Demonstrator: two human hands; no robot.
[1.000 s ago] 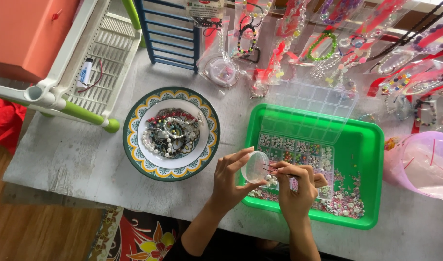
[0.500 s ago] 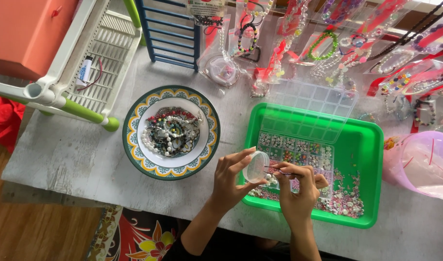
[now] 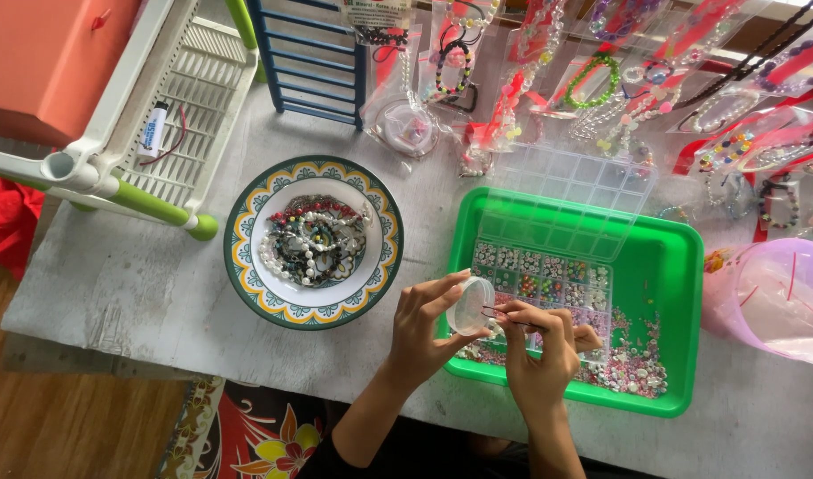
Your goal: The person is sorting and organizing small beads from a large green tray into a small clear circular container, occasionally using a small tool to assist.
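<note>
- Grey, scuffed desk (image 3: 131, 284) fills most of the view, evenly lit by soft daylight.
- Wooden plank floor (image 3: 60, 426) shows at lower left.
- Floral-patterned mat (image 3: 247, 435), red and yellow on dark, lies just below the desk edge.
- White slatted plastic rack with green legs (image 3: 171, 106) rests on the desk's upper left.
- Blue ladder-like frame (image 3: 313, 62) stands beside the rack.
- Red cloth (image 3: 3, 222) at far left.

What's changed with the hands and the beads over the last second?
Very little. The right hand drifted slightly down and left, the thin tool's tip remaining at the small clear dish held in the left hand. The green tray and patterned plate stayed put.
</note>
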